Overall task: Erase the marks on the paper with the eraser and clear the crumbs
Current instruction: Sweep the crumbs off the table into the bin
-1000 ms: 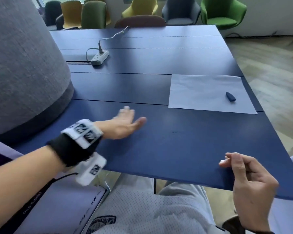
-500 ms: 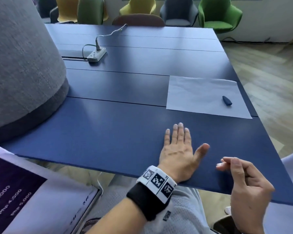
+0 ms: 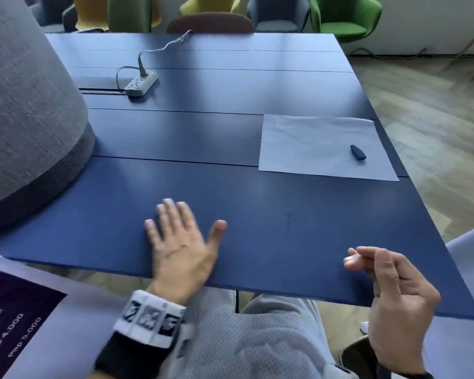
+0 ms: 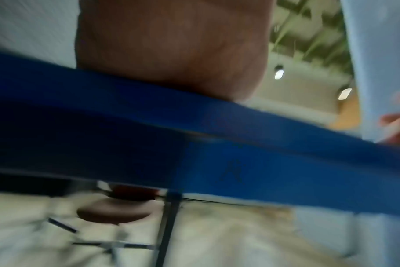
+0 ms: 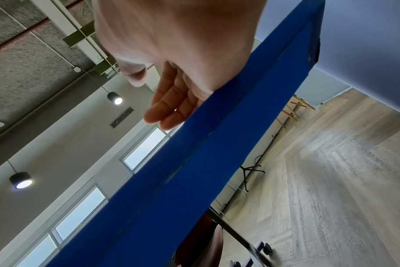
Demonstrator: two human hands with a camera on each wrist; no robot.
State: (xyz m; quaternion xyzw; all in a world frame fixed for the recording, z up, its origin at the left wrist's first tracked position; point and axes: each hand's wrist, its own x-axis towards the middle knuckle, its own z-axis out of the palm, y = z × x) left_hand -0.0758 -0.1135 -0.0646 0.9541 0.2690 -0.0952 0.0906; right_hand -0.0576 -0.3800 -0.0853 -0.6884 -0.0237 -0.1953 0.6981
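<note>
Now | left grip (image 3: 179,243) flat on table (image 3: 257,214) | right grip (image 3: 394,299) loosely curled, empty | eraser (image 3: 358,152) on paper (image 3: 312,149)

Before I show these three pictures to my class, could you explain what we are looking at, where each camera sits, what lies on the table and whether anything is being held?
No machine here: a person works with two bare hands, wearing three cameras. The head view looks down over a blue table. The left hand lies flat on it with fingers spread, blurred. The right hand hovers at the near edge, fingers loosely curled; there is nothing in its grip. Far right lies a sheet of paper with a small dark eraser resting on it, untouched. A power strip sits further back. The two wrist views look up along each hand from beside the table's edge, showing palm, ceiling lamps and floor; the left one is blurred.
</note>
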